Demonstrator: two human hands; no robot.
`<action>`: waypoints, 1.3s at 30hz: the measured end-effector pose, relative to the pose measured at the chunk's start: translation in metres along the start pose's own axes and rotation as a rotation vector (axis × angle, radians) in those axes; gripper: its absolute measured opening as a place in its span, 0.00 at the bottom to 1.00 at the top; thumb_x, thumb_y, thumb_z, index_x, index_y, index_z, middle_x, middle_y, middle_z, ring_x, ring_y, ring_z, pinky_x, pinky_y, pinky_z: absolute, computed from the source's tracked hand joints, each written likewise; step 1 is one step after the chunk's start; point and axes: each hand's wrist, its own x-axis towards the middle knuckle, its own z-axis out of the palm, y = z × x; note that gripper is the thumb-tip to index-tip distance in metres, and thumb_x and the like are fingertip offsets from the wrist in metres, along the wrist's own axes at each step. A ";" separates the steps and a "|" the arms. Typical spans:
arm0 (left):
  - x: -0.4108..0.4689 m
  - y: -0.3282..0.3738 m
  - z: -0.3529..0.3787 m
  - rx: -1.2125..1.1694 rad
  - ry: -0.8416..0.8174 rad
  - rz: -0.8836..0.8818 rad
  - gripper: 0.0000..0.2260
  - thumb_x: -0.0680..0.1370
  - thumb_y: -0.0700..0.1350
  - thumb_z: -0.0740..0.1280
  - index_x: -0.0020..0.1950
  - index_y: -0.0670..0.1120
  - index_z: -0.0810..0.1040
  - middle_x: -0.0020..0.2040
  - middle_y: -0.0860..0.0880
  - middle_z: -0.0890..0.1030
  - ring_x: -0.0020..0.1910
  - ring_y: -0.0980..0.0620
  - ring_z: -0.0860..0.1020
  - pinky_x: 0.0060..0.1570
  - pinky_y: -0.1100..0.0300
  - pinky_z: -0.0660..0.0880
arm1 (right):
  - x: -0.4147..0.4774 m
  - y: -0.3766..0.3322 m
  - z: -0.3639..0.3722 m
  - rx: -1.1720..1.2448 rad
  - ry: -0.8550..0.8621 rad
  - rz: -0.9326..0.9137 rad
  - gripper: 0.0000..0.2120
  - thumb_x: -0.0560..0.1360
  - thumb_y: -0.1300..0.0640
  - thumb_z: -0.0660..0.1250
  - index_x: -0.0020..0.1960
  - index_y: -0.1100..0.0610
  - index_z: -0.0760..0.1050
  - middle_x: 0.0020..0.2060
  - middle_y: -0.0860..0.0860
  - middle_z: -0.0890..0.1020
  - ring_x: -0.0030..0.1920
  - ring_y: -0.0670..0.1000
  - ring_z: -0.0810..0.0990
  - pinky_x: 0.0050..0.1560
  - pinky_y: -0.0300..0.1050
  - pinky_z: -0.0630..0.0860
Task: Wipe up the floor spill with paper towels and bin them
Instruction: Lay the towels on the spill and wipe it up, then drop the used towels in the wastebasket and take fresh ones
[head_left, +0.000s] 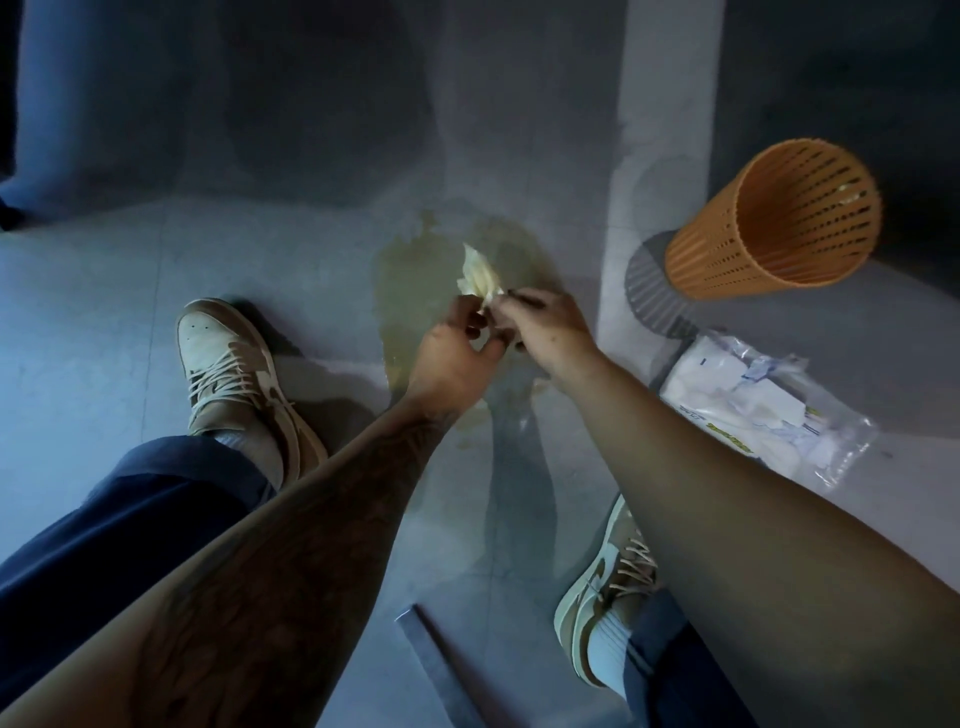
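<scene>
Paper-towel wad (480, 278) pinched at lower end by left hand (457, 348) and right hand (545, 325), held over yellowish floor spill (415, 270) | handling: looks stained, likely damp, limp, light, tears easily | hold: cup whole wad, not a corner | orange bin (774, 218) off to right

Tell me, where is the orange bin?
The bin sits at the upper right of the head view, to the right of the spill and just beyond the towel pack.
</scene>
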 end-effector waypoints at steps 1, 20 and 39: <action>0.001 0.005 0.001 -0.021 0.013 0.014 0.18 0.74 0.52 0.73 0.62 0.51 0.75 0.49 0.52 0.83 0.49 0.54 0.81 0.48 0.59 0.78 | -0.004 -0.005 -0.009 0.036 -0.004 -0.015 0.09 0.74 0.48 0.72 0.48 0.52 0.84 0.44 0.51 0.87 0.46 0.52 0.85 0.49 0.50 0.81; 0.024 0.228 0.083 -0.208 -0.067 0.563 0.10 0.71 0.37 0.70 0.47 0.51 0.80 0.42 0.50 0.83 0.38 0.55 0.81 0.40 0.57 0.80 | -0.019 -0.043 -0.212 0.020 0.665 -0.433 0.06 0.72 0.56 0.71 0.43 0.48 0.74 0.32 0.41 0.78 0.33 0.36 0.76 0.38 0.32 0.73; -0.023 0.196 0.134 0.163 -0.381 0.371 0.06 0.75 0.42 0.68 0.42 0.53 0.80 0.41 0.50 0.83 0.38 0.54 0.79 0.38 0.60 0.78 | -0.056 0.052 -0.289 -0.073 0.219 0.063 0.09 0.73 0.52 0.69 0.44 0.58 0.82 0.38 0.54 0.86 0.40 0.53 0.86 0.43 0.44 0.78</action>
